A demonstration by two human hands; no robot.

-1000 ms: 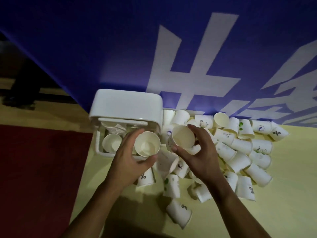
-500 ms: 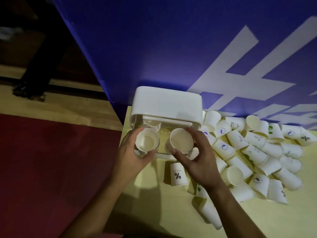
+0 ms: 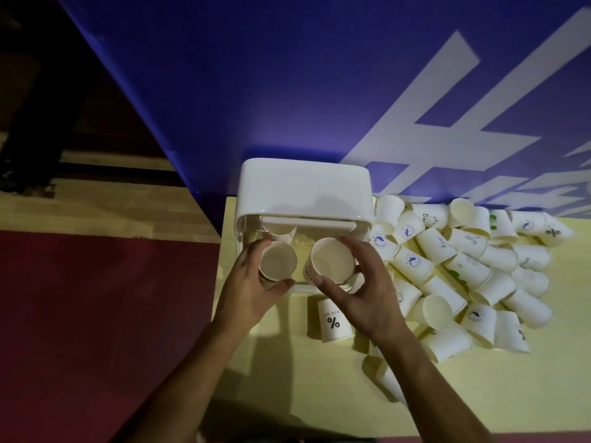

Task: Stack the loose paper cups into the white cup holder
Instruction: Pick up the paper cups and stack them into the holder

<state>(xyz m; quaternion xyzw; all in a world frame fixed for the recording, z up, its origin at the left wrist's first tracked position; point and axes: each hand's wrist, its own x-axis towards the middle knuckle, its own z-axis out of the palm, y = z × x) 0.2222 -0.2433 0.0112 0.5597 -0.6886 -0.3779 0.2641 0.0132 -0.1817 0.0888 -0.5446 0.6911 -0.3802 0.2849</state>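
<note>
- While both hands are held at the open front of the white plastic cup holder (image 3: 303, 190), a small white paper cup (image 3: 277, 261) is gripped by the left hand (image 3: 252, 292), with its fingers (image 3: 252, 251) curled round the wall and the thumb on the near side.
- A second white paper cup (image 3: 332, 259) is gripped likewise by the right hand (image 3: 367, 295), fingers clamped round its rim. Both cups are held mouth-up just below the holder's lid.
- The step in hand is judged to be the seating of each cup onto a stack inside the holder, where other cups are dimly seen.
- For a clean nest, each cup is best kept upright, centred over the stack and lowered straight. The thin paper should be squeezed only lightly.
- The heap of loose white paper cups (image 3: 463, 260) lies on the pale yellow table (image 3: 479, 394), right of the holder.
- "NICE DAY" and "%" are read on one standing cup (image 3: 332, 319). Blue round emblems elsewhere are too small to be read.
</note>
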